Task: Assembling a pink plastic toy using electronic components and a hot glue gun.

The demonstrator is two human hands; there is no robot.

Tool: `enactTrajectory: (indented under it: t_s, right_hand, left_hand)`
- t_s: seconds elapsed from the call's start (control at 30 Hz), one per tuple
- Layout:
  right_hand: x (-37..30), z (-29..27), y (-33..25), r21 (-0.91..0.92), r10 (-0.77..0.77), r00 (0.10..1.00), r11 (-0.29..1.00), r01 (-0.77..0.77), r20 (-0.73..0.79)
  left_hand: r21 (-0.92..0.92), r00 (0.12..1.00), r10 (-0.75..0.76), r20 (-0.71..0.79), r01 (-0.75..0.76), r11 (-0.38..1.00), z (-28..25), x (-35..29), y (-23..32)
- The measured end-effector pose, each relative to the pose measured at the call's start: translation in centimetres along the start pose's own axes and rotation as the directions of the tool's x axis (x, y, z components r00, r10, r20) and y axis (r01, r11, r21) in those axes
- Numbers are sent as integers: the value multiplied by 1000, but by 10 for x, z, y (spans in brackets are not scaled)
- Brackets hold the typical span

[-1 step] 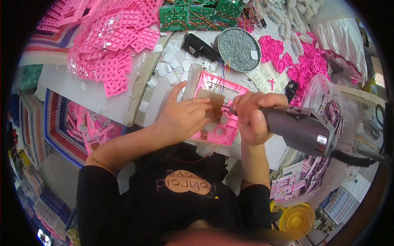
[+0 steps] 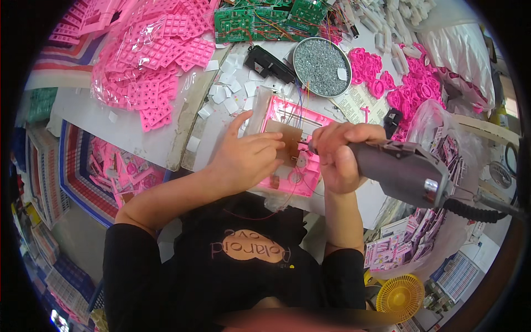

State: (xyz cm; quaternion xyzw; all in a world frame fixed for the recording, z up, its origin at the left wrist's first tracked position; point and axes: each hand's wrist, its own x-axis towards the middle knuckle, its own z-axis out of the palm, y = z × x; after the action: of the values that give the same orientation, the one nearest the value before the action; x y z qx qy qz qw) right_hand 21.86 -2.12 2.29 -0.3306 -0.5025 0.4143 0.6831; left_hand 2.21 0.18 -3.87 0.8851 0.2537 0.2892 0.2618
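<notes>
A pink plastic housing (image 2: 303,188) lies on the table before me, with a brown circuit board (image 2: 292,133) and thin wires inside it. My left hand (image 2: 246,156) rests over the housing's left side, fingers stretched out and their tips on the board. Wrapped round a dark grey electric screwdriver (image 2: 395,171) is my right hand (image 2: 345,155). The tool lies nearly level, its bit pointing left to the board's right edge. Whether a screw sits under the tip is too small to tell.
A round metal dish of screws (image 2: 322,66) stands behind the housing, beside a black battery-box-like part (image 2: 270,63). Green circuit boards (image 2: 251,25) lie at the back. Pink keypad pieces (image 2: 160,72) are heaped at left, pink rings (image 2: 417,83) at right. The screwdriver's black cord (image 2: 475,212) trails right.
The screwdriver's rear end and my right hand have shifted very slightly left and upward. My left hand and the housing stay where they were.
</notes>
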Motion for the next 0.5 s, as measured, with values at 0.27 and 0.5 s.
enactTrajectory:
  t_s: [0.27,0.5]
  right_hand:
    - [0,-1,13,5,9,1000,1000,-9,4]
    - [7,11,-15,134,22,997,990,-32,75]
  left_hand:
    - [-22,1000,-18,10,18,1000,-3,1,1]
    - [-254,941,-322,108,339,906,-12,10,7]
